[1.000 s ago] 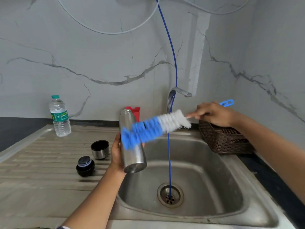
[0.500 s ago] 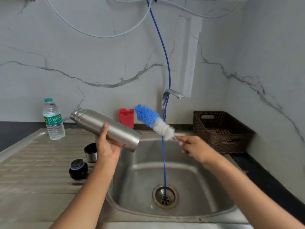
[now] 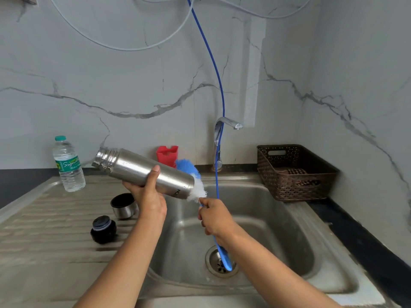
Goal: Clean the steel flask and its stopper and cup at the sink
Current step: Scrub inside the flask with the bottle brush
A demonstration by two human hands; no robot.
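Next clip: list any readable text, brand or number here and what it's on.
"Signa": white script on the green label of the clear plastic water bottle; its ending and small print are blurred.
"ON": dark letters near the base of the steel flask; preceding letters cannot be read.
Nothing else shows text.

The steel flask (image 3: 144,172) covers part of the bristle head of the bottle brush (image 3: 198,187) behind its base. It also hides the fingers of the left hand (image 3: 149,196) on its far side and the lower edge of a red plastic thing (image 3: 167,153) behind it. The right hand (image 3: 214,216), gripping the brush, hides the middle of its handle. Far right of the flask, the contents of the brown basket (image 3: 295,174) are too dark to tell. Above the flask, the blue hose (image 3: 219,85) runs off the top edge.
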